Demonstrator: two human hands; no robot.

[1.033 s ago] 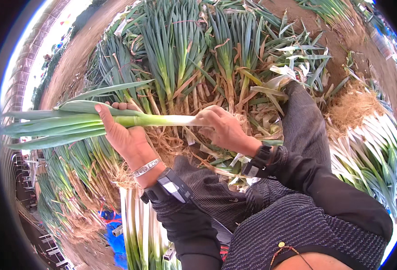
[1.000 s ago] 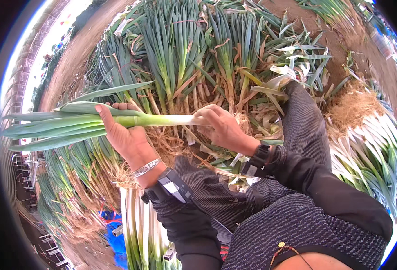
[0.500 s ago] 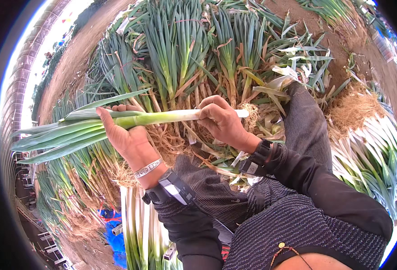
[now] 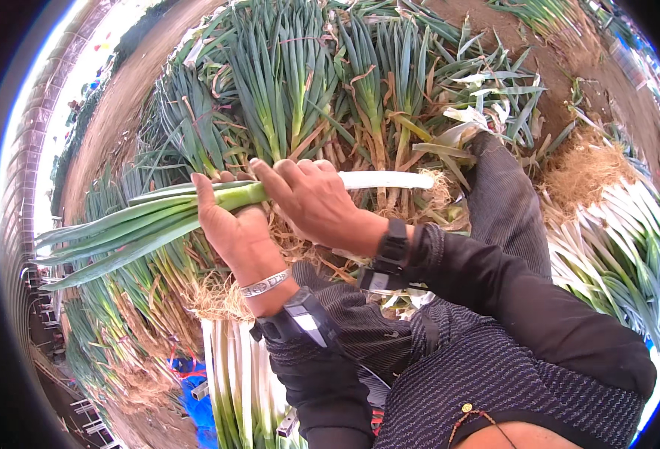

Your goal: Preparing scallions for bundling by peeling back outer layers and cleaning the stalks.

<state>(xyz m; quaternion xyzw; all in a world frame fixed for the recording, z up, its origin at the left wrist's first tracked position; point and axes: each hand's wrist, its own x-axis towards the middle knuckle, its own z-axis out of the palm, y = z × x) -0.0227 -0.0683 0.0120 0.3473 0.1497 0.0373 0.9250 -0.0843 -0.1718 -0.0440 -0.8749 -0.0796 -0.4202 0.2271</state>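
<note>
Basically, one leek (image 4: 390, 179) up in the air in front of the person, roughly level, both hands on it. Left hand (image 4: 236, 230): palm up, gripping the leek where leaves meet stalk, thumb on the near side. Green leaves fan out to the left. Right hand (image 4: 328, 206): closed over the stalk just beside the left one, some fingertips hidden. Bare white end sticks out to the right, roots at the tip. Metal bracelet (image 4: 264, 283) on left wrist, dark wristband (image 4: 393, 247) on right. Beyond the hands: green bundles (image 4: 285, 75) packed side by side, loose leaves (image 4: 487, 97) to their right. Far right, past the trouser leg (image 4: 505, 187): white-stalked pile (image 4: 618, 239), roots toward the top. Lower left: pale stalks (image 4: 240, 374) near the left forearm, blue plastic (image 4: 199, 404) next to them.
</note>
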